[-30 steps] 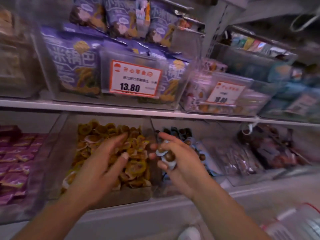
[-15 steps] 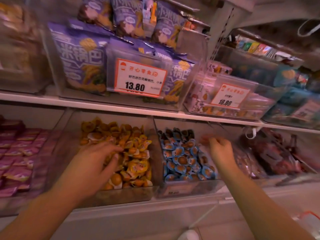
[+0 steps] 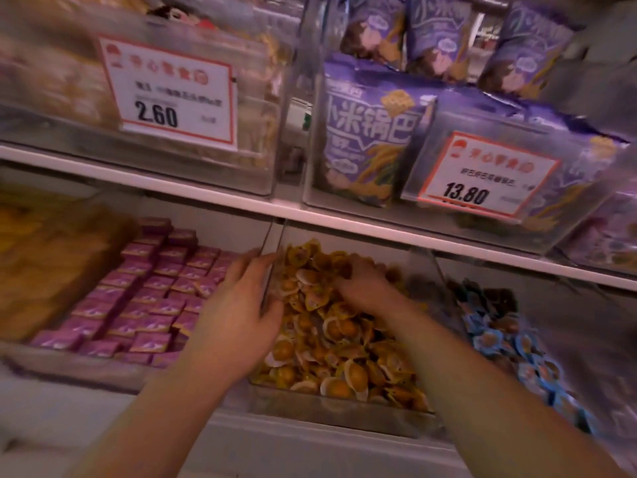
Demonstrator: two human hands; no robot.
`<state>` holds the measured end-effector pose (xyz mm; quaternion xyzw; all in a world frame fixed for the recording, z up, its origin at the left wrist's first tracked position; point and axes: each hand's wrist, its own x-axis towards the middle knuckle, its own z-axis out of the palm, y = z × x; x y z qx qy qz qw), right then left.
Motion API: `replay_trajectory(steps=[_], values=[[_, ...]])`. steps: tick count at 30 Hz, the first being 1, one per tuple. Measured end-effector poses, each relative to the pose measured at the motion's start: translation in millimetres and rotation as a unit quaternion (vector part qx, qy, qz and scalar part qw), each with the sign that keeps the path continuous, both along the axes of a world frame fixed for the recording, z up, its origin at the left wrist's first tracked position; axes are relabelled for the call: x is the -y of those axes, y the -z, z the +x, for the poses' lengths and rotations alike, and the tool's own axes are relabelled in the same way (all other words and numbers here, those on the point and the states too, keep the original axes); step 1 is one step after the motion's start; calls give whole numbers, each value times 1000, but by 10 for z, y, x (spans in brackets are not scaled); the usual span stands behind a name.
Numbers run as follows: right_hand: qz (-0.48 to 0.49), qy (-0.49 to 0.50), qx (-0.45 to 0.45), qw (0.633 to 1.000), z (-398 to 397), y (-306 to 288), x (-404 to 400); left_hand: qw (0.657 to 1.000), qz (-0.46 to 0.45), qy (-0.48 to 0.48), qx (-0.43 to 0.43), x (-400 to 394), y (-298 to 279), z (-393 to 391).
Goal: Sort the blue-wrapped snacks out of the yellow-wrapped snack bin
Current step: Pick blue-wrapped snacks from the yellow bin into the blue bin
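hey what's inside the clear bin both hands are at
Yellow-wrapped snacks fill the clear bin. No blue wrappers show; the right hand and the pile hide anything beneath.

White shelf (image 3: 344,220) (two tiers) carries clear bins (image 3: 339,405) of snacks.

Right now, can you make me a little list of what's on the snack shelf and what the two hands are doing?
yellow snack bin: clear bin, middle of lower shelf, heaped with yellow-wrapped snacks
blue-wrapped snacks: in the next bin to the right
purple packets: rows in the bin to the left
left hand: on the yellow bin's left wall, fingers over the rim
right hand: reaching into the yellow pile near the back; whether it holds anything is hidden
price tags: 2.60 upper left, 13.80 upper right
purple bags: upper shelf, behind the 13.80 tag
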<state>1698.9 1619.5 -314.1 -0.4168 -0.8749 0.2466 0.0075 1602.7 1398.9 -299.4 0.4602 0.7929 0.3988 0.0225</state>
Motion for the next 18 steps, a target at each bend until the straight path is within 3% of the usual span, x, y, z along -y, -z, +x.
replay_trajectory(steps=[3,5,13,18], values=[[-20,39,-69,997,-171,151,-45,1000,8,30,4,59,55,-55],[-10,13,-58,998,-214,199,-79,999,12,39,-7,73,67,-76],[-42,-181,85,979,-312,-71,242,1000,23,12,-9,12,29,-44],[18,-262,48,964,337,-218,712,1000,23,21,2,16,15,-65]])
